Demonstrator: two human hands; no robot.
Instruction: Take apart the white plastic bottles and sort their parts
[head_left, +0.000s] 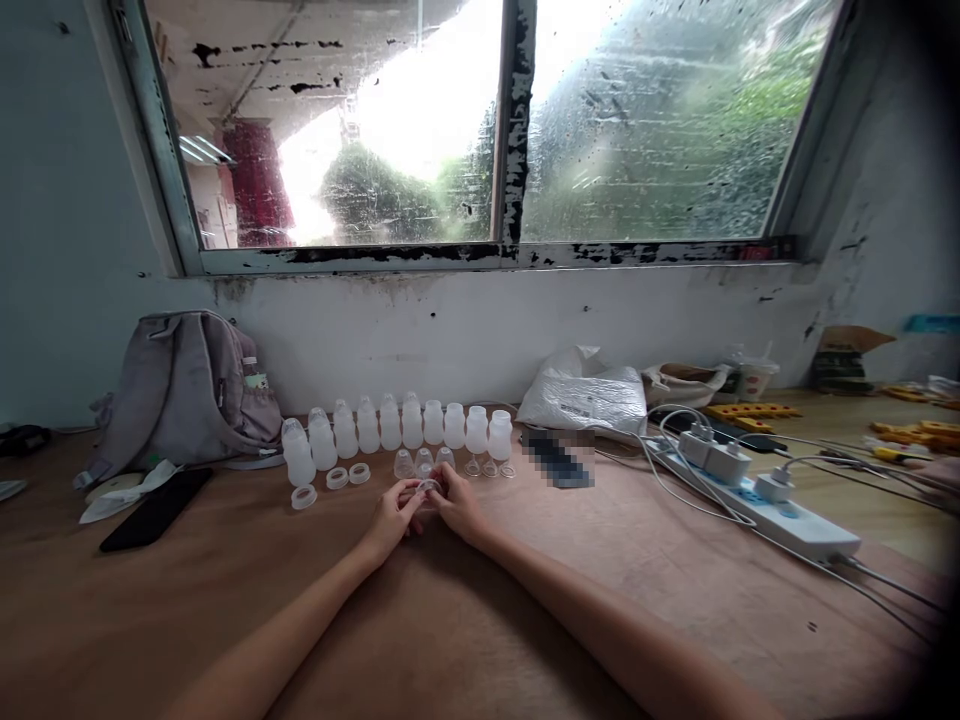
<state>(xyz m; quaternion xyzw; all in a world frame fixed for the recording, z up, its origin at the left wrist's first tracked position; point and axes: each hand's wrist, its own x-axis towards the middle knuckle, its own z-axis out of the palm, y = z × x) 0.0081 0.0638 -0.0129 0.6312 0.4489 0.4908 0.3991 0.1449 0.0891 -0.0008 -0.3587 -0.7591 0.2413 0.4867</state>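
Pinching small pale ring (429, 484) between fingers of my left hand (390, 517) and right hand (458, 507), just nearer me than clear caps (404, 463). Bottles (391, 428) stand in row beyond; loose rings (303, 503) lie leftward on table (420, 620).

Bottles (391, 425) in row on counter (450, 630), before wall (420, 335); backpack (169, 390) left of row, power strip (810, 532) right; rings (304, 503) before bottles.

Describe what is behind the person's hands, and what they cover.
Behind the left hand and right hand stand three clear caps, then frosted bottles. The right hand hides part of the rightmost cap; anything directly under the hands cannot be seen.
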